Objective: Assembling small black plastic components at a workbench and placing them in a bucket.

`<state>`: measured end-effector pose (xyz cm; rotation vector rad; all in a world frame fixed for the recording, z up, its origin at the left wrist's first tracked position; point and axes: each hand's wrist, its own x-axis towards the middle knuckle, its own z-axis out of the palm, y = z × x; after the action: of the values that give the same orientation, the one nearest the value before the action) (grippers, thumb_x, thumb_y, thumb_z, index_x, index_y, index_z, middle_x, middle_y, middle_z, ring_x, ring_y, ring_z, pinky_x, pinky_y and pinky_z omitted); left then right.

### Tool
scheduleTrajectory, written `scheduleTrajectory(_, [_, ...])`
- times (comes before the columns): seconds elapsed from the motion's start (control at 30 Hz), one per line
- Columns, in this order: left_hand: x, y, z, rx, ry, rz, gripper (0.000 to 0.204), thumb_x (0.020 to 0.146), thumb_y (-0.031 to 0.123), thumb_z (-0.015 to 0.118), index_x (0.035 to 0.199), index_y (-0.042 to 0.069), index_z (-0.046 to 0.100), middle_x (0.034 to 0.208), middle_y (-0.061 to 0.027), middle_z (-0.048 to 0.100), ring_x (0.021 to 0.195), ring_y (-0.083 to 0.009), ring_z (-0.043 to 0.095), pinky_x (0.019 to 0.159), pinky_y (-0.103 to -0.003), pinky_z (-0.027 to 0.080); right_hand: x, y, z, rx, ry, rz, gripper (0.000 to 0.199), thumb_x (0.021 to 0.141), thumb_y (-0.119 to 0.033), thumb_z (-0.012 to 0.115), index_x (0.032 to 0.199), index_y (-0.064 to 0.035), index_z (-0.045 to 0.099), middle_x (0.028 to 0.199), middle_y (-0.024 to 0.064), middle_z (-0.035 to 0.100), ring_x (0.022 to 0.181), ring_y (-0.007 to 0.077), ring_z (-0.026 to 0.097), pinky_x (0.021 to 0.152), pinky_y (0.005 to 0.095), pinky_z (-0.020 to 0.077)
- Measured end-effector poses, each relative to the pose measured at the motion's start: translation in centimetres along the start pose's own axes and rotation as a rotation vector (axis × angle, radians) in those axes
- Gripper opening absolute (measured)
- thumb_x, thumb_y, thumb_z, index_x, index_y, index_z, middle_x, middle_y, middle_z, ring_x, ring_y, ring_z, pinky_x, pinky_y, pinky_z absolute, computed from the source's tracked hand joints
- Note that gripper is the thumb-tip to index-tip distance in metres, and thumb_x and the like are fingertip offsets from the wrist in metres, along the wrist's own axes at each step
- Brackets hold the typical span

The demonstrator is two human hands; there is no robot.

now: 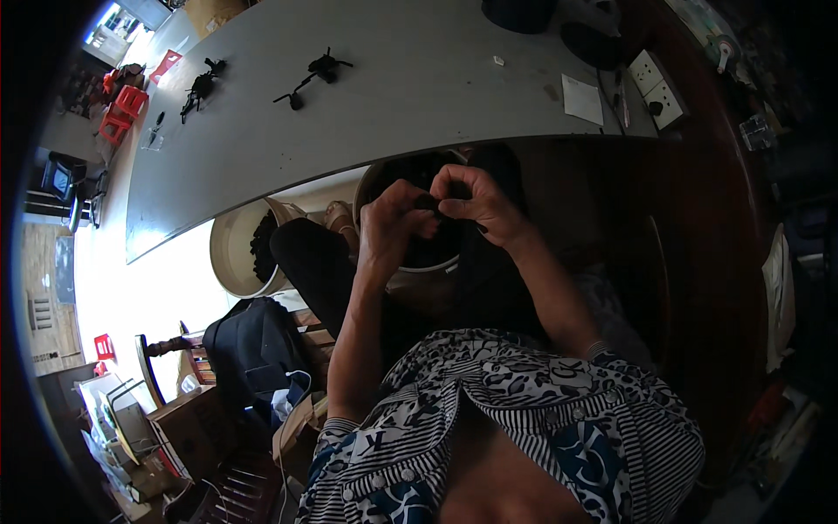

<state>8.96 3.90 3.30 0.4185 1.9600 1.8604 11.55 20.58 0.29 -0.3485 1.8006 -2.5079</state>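
Note:
My left hand (390, 225) and my right hand (484, 206) meet just below the table's near edge. Both have fingers pinched together around a small dark piece (425, 202), too dim and covered by fingers to name. Beneath them, between my knees, stands a pale bucket (447, 265) holding black stuff whose shape is lost in shadow. A second cream bucket (229, 258), tilted in view to the left of my leg, has small black pieces (263, 249) inside.
On the grey table (393, 96) lie spindly black parts (202, 87) and another black cluster (323, 67). Paper (582, 99) and a power strip (656, 90) are at the right. A dark bag (256, 345) hangs on a wooden chair at the left; red stools (122, 113) stand beyond.

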Motion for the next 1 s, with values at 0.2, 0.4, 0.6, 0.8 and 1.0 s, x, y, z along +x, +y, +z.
scheduleTrajectory(0.2, [0.0, 0.2, 0.7, 0.218, 0.067, 0.086, 0.008, 0.075, -0.003, 0.054, 0.084, -0.003, 0.056, 0.064, -0.0073, 0.061, 0.059, -0.011, 0.059, 0.058, -0.022, 0.047, -0.5, 0.5, 0.9, 0.047, 0.183, 0.177, 0.016, 0.078, -0.021, 0.067, 0.077, -0.0091, 0.056, 0.068, -0.0055, 0.049, 0.057, 0.0022, 0.041, 0.052, 0.0174, 0.0322])
scheduleTrajectory(0.4, [-0.4, -0.3, 1.5, 0.34, 0.188, 0.192, 0.01, 0.074, -0.001, 0.059, 0.082, 0.0, 0.055, 0.066, -0.0114, 0.059, 0.059, -0.0162, 0.061, 0.053, -0.026, 0.046, -0.9, 1.8, 2.7, 0.296, 0.382, 0.174, 0.014, 0.082, -0.022, 0.063, 0.077, -0.0096, 0.057, 0.064, -0.0051, 0.049, 0.054, 0.0028, 0.04, 0.049, 0.0185, 0.0312])
scheduleTrajectory(0.6, [-0.6, -0.3, 1.7, 0.569, 0.248, 0.488, 0.01, 0.072, -0.001, 0.059, 0.079, 0.001, 0.052, 0.066, -0.0133, 0.056, 0.059, -0.0278, 0.059, 0.05, -0.032, 0.044, -0.8, 1.9, 3.4, 0.316, 0.382, 0.174, 0.014, 0.087, -0.022, 0.057, 0.081, -0.0088, 0.055, 0.068, -0.0038, 0.05, 0.054, 0.0038, 0.043, 0.051, 0.018, 0.0353])
scheduleTrajectory(0.8, [-0.9, -1.1, 1.4, 0.646, 0.277, 0.645, 0.01, 0.073, -0.004, 0.058, 0.081, 0.001, 0.053, 0.068, -0.0145, 0.056, 0.062, -0.0309, 0.058, 0.052, -0.034, 0.045, -0.4, 1.6, 4.1, 0.311, 0.372, 0.244, 0.017, 0.087, -0.022, 0.056, 0.075, -0.0103, 0.053, 0.06, -0.0052, 0.043, 0.052, 0.0037, 0.04, 0.046, 0.0188, 0.0302])
scheduleTrajectory(1.0, [-0.9, -0.4, 1.5, 0.409, 0.251, 0.272, 0.02, 0.073, 0.009, 0.066, 0.087, 0.0, 0.056, 0.075, -0.0136, 0.061, 0.068, -0.023, 0.062, 0.058, -0.031, 0.047, -0.9, 1.1, 3.4, 0.255, 0.37, 0.202, 0.019, 0.087, -0.022, 0.055, 0.075, -0.0081, 0.052, 0.066, -0.0041, 0.046, 0.054, 0.0044, 0.042, 0.048, 0.0185, 0.0338])
